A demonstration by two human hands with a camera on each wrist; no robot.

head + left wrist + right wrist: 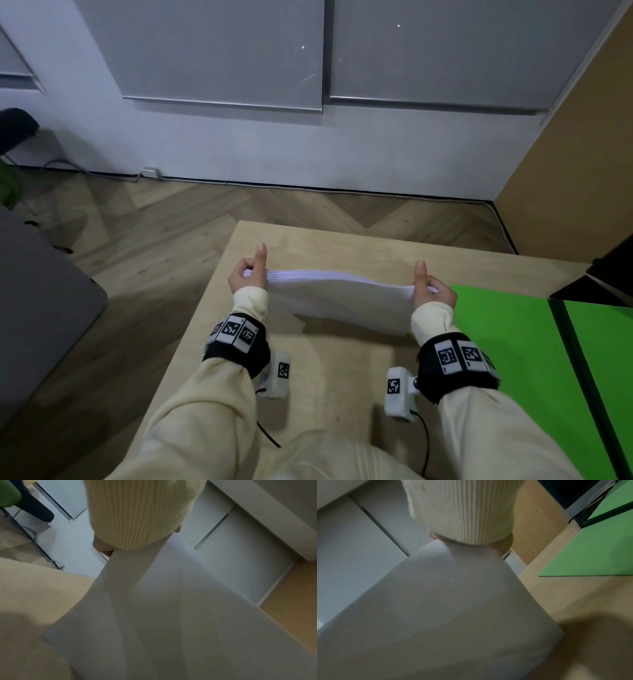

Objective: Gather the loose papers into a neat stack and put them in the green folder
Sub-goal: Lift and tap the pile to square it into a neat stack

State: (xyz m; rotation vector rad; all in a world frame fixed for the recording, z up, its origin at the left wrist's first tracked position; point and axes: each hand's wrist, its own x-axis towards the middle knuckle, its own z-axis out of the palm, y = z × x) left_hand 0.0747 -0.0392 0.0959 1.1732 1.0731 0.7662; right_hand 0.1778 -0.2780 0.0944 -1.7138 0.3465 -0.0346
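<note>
A stack of white papers point(337, 298) stands on edge over the wooden table point(308, 246), held upright between both hands. My left hand point(249, 274) grips its left end, thumb raised. My right hand point(432, 291) grips the right end the same way. The green folder point(507, 342) lies open and flat on the table just right of the right hand. In the left wrist view the papers point(154, 615) fill the frame below my cream sleeve point(137, 513). The right wrist view shows the papers point(436, 615) likewise and the folder point(590, 554) at the right.
A dark laptop point(603, 277) sits at the table's far right corner, overlapping the folder's top edge. The table's left edge drops to a wood floor point(137, 240). A grey surface point(41, 308) lies at the left. A tan partition point(582, 154) stands at the right.
</note>
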